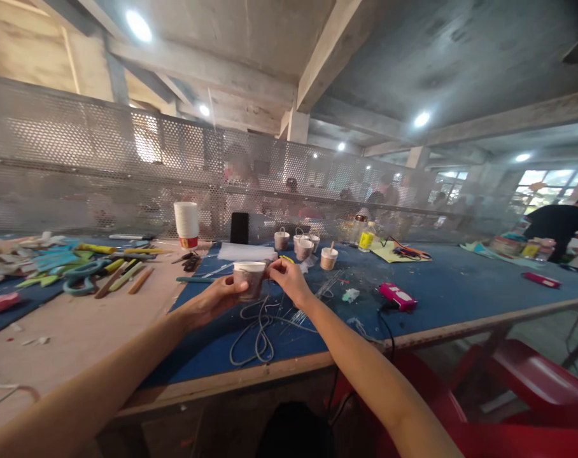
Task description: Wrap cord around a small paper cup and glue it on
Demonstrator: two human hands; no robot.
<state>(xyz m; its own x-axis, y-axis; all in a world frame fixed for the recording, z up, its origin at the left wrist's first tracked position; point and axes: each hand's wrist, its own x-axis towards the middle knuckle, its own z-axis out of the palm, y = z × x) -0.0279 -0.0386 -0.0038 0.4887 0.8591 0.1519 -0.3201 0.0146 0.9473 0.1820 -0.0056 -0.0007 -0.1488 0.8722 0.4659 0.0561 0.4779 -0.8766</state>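
A small brown paper cup [249, 275] with a white rim is held upright above the blue mat by my left hand [216, 300], whose thumb presses on its near side. My right hand [289, 282] is at the cup's right side with its fingertips pinched together; what they hold, if anything, is too small to make out. Below both hands a grey cord [264, 346] lies in loose loops. Beyond them stand several small cups [282, 240], some with loop handles on top. Another cup [329, 258] has a stick in it.
Scissors [79, 277] and wooden-handled tools [140, 280] lie at left, near a stack of white cups [186, 222]. A dark phone [240, 228] leans on the perforated screen [174, 146]. A pink device [396, 296] with a cable lies right. A person [563, 226] is at far right.
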